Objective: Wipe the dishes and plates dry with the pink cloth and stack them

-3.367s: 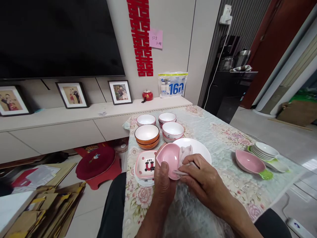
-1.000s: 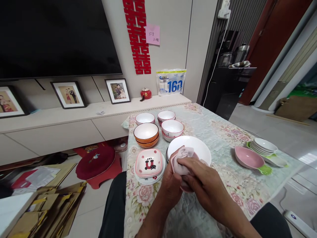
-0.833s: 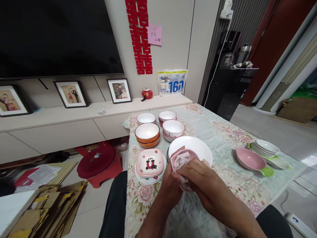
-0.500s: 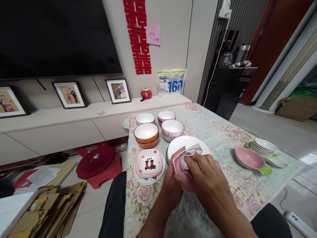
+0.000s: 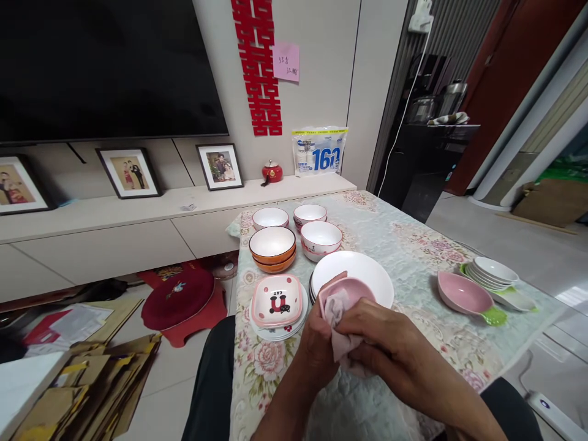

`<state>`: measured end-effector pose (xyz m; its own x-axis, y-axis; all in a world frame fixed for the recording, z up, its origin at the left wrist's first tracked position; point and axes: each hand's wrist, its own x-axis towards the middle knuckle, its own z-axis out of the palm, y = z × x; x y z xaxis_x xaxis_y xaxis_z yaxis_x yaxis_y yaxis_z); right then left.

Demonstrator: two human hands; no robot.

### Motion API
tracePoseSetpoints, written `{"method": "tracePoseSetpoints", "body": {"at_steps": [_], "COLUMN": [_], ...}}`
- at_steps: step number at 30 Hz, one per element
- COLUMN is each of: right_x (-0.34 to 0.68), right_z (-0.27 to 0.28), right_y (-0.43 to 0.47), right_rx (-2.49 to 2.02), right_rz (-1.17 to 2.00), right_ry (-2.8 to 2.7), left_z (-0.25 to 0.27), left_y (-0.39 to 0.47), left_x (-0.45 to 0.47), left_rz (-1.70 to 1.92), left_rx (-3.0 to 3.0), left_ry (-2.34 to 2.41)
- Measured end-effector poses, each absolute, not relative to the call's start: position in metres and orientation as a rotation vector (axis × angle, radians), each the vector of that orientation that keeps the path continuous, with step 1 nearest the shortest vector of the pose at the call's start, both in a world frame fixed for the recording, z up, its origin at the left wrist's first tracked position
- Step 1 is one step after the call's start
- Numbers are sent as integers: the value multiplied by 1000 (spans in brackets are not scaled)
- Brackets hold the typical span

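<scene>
A small pink bowl (image 5: 354,289) is tilted up in my left hand (image 5: 316,343), whose fingers grip its left side. My right hand (image 5: 383,337) is closed on a pale pink cloth (image 5: 339,306) and presses it against the bowl's near side. Behind them lies a stack topped by a large white plate (image 5: 374,275). To the left a square cat-print dish (image 5: 278,300) rests on several round white plates (image 5: 275,334). Orange bowls (image 5: 273,251) and white bowls with red rims (image 5: 321,239) stand stacked farther back.
At the table's right side are a pink leaf-shaped dish (image 5: 463,294) with a green handle and a stack of small white dishes (image 5: 496,269). A floral cloth (image 5: 269,361) covers the table. A red stool (image 5: 179,306) and flattened cardboard (image 5: 101,386) are on the left floor.
My right hand has moved the cloth from the bowl's upper part down to its near left side. The bowl has turned, so more of its pink inside shows.
</scene>
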<state>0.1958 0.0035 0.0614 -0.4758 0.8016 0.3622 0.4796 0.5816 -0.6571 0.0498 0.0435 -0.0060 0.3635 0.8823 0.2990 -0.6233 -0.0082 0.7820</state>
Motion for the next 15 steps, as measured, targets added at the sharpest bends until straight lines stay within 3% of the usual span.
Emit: {"method": "tracePoseSetpoints", "body": {"at_steps": [5, 10, 12, 15], "right_x": [205, 197, 189, 181], "right_z": [54, 35, 32, 35], "right_y": [-5, 2, 6, 10], "right_rx": [-1269, -1431, -1389, -1266], "right_rz": [270, -137, -139, 125], "right_ry": [-2312, -2101, -2009, -1928], "left_z": [-7, -9, -10, -10], "left_y": [42, 40, 40, 41], "left_x": [57, 66, 66, 64], "left_rz": [1166, 1137, 1139, 1144], "left_rx": [884, 790, 752, 706], "left_ry": [239, 232, 266, 359]}}
